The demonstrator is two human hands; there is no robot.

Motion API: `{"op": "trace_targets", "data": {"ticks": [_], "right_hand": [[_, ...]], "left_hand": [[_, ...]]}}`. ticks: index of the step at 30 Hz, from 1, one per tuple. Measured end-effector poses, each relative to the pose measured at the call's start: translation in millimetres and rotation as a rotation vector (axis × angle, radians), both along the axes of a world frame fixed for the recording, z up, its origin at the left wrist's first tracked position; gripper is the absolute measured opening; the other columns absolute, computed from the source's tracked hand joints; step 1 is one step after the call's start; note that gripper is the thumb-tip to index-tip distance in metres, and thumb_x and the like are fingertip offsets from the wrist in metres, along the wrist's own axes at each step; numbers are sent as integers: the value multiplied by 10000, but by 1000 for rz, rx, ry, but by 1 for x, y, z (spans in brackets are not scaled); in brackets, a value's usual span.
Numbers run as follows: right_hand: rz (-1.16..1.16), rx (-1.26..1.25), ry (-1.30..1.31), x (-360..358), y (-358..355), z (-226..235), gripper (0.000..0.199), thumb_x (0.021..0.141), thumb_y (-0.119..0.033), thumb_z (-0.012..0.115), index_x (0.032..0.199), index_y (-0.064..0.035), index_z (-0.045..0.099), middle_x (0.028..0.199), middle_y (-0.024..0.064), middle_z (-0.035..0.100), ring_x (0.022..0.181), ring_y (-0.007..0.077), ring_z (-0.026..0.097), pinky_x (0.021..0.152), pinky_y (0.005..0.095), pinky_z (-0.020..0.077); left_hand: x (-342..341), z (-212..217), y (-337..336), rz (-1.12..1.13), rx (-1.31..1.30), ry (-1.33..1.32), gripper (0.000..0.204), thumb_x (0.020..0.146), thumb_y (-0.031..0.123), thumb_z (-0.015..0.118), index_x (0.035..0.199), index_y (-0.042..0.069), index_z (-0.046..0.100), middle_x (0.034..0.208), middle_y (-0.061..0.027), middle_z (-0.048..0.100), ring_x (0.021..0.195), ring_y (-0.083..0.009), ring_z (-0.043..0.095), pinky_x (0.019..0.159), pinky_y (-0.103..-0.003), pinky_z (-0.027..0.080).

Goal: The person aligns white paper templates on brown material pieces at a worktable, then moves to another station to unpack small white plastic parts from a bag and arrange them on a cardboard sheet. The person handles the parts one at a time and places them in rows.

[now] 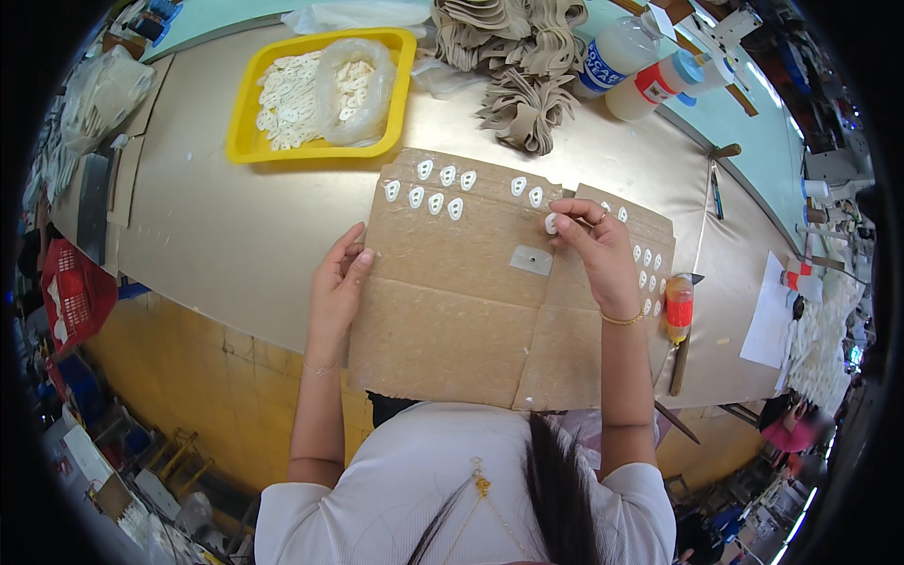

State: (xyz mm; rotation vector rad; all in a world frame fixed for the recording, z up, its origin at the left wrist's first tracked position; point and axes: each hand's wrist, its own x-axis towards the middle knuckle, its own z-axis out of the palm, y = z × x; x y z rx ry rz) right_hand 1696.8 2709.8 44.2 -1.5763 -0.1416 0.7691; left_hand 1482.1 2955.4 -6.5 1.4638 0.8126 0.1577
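Note:
A brown cardboard sheet (443, 311) with a fold line lies in front of me, reaching over the table's near edge. Small white teardrop pieces with two holes (435, 203) sit in short rows along its top. My left hand (341, 278) grips its left edge, thumb at the rim. Between thumb and fingertips, my right hand (598, 254) pinches one small white piece (552, 224) just above the sheet. Beneath my right forearm, a second cardboard piece (650, 231) bears more white pieces. A clear rectangular patch (531, 260) lies near the sheet's middle.
At the far left stands a yellow tray (240, 132) of loose white pieces, some in a plastic bag (377, 104). Grey-beige cut pieces (527, 104) are bundled at the back, beside bottles (617, 56). A small orange bottle (678, 311) and a knife-like tool (680, 367) lie right.

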Motion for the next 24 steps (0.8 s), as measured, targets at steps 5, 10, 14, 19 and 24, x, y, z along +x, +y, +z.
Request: {"op": "trace_targets", "data": {"ticks": [5,10,14,19,24], "right_hand": [[103,-128,-22,11,14,4,192,899,-88,670,1064,9,658,918,36,678,825,91,634,709,213,496],[199,-153,-148,24,29,-4,185,892,-91,675,1042,17,666,881,34,684,786,80,624,711,206,491],[365,-272,-356,40,48,-10,204,849,-135,709,1002,0,703,840,44,704,757,90,645,692,229,507],[469,-412,-416,40,79,-12,177,825,-142,720,954,-20,725,801,60,715,729,116,654,696,256,511],[493,-484,-486,40,87,-15,167,825,-152,707,941,-34,732,771,74,710,710,143,654,678,287,508]], "left_hand": [[-1,5,-1,27,-2,-10,439,975,156,580,1373,1,481,1039,-49,580,927,-104,576,840,-227,465],[0,8,0,41,-7,18,426,972,162,584,1358,6,496,1039,-43,573,918,-100,567,830,-229,464],[1,9,0,45,-12,30,426,968,169,594,1354,11,504,1044,-41,566,926,-96,561,827,-228,462],[1,7,0,58,-28,11,426,963,172,603,1348,12,511,1040,-36,563,919,-90,550,825,-222,454],[-1,1,1,59,-33,-7,397,961,175,608,1318,15,542,1028,-35,572,916,-89,539,822,-222,449]]}}
